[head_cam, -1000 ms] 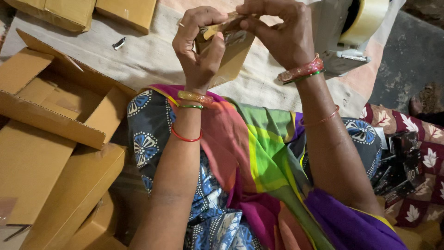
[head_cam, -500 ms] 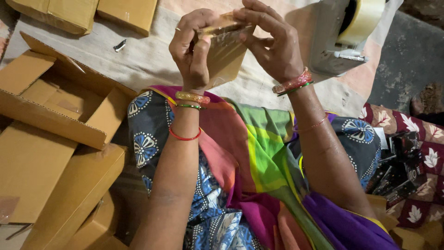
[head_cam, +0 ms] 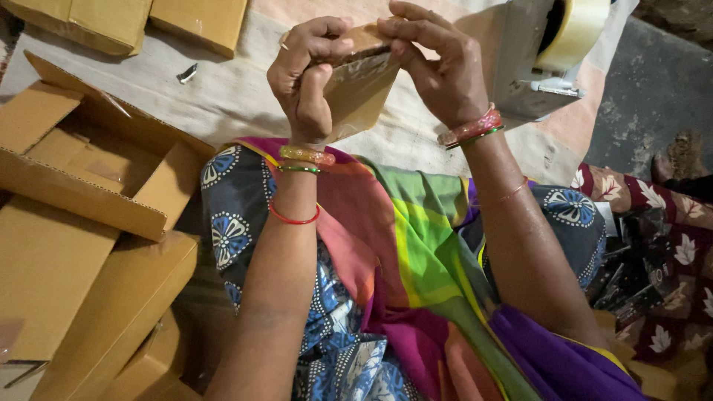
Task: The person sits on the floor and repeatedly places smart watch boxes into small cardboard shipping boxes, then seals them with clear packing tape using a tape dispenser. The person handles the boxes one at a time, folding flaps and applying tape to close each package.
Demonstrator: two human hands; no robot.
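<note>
A small brown cardboard box [head_cam: 362, 87] with clear tape on its face is held up between both hands above my lap. My left hand [head_cam: 306, 74] grips its left side with fingers curled over the top edge. My right hand [head_cam: 438, 65] holds the right side, fingers pressed along the top. Bangles circle both wrists. A colourful striped cloth [head_cam: 401, 252] covers my lap below.
A grey tape dispenser [head_cam: 536, 52] with a roll of clear tape stands just right of my hands. An open large carton [head_cam: 89, 178] lies at the left, closed brown boxes [head_cam: 119, 18] at the top left. A small dark object [head_cam: 187, 72] rests on the pale mat.
The small box has turned from tilted to more upright and flat-faced between my hands. My right hand's fingers have shifted from the upper corner to along the top edge.
</note>
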